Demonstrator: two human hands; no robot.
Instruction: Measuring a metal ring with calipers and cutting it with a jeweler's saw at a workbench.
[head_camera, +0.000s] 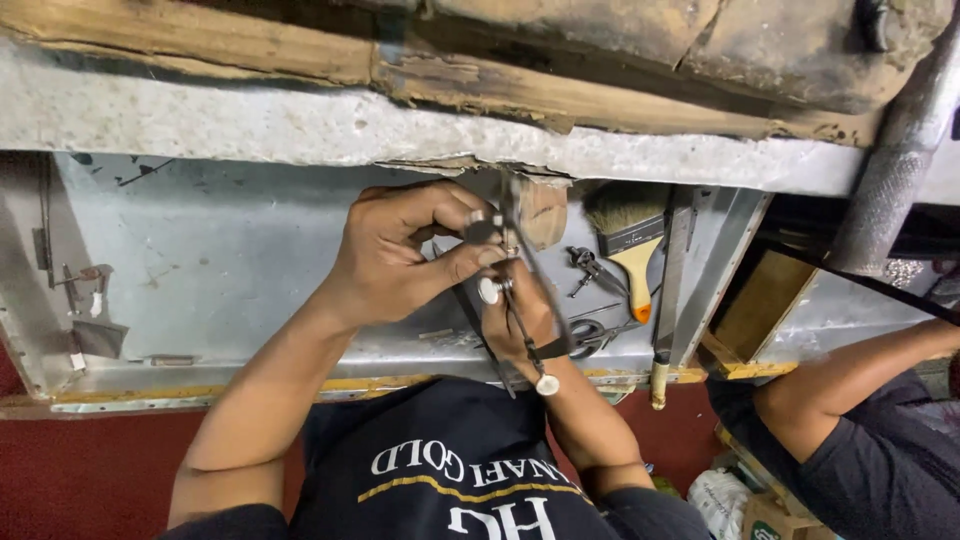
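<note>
My left hand (400, 250) pinches a small knob at the top of a thin metal saw-like frame (520, 300), close to a wooden peg (540, 210) that juts from the bench edge. Just below it, my right hand (525, 325) grips the same frame from behind and is partly hidden by it. The frame carries two round silvery knobs, one between my hands and one hanging lower, over my dark shirt. Both hands work above a grey metal bench tray (230, 260).
In the tray to the right lie a flat brush (628, 245) with a yellow handle, dark scissors (592, 335), a small metal clamp (588, 268) and a long file (668, 300). Another person's arm (850, 375) rests at the right. A worn wooden beam (300, 55) crosses the top.
</note>
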